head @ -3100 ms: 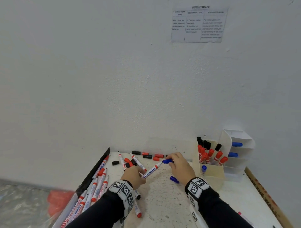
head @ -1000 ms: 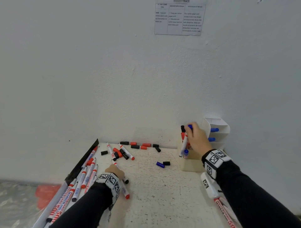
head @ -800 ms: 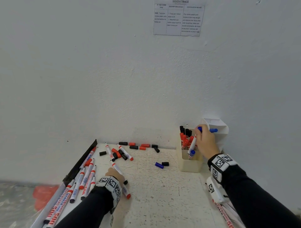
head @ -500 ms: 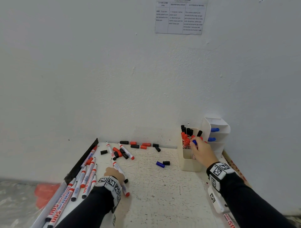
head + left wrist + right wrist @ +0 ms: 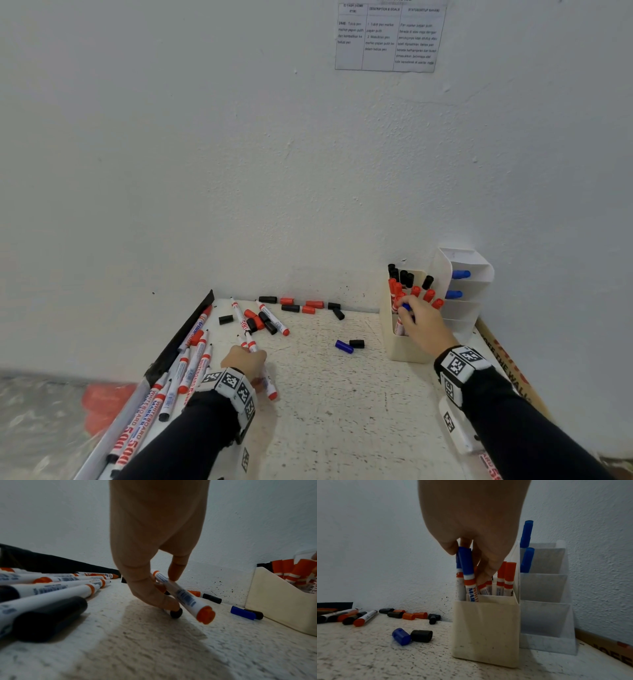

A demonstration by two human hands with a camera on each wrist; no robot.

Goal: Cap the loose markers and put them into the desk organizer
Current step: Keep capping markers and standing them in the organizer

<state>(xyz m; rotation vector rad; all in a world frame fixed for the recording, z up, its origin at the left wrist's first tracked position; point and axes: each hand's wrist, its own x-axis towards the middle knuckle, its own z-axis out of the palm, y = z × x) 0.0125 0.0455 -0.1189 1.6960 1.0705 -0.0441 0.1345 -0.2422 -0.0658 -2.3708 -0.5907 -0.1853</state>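
My right hand [image 5: 407, 313] pinches the cap end of a blue-capped marker [image 5: 470, 586]. The marker stands upright in the cream front compartment of the desk organizer [image 5: 484, 628], among red-capped markers. In the right wrist view, the right hand [image 5: 469, 561] has its thumb and fingers around the blue cap. My left hand [image 5: 248, 353] is at the left of the table. In the left wrist view, the left hand [image 5: 171, 590] grips a red-ended marker [image 5: 186, 599] tilted off the table. Its thumb touches a black-ended marker [image 5: 175, 613] lying underneath.
Loose red and black caps [image 5: 301, 306] lie along the wall. A blue cap [image 5: 344, 346] and a black cap [image 5: 356, 343] sit left of the organizer. Several uncapped markers [image 5: 185, 373] line the left edge. The organizer's clear tiers [image 5: 469, 308] hold two blue markers.
My right hand carried the capped blue marker from mid-table to the organizer and lowered it into the front compartment. My left hand stayed at the left and now grips a red-ended marker.
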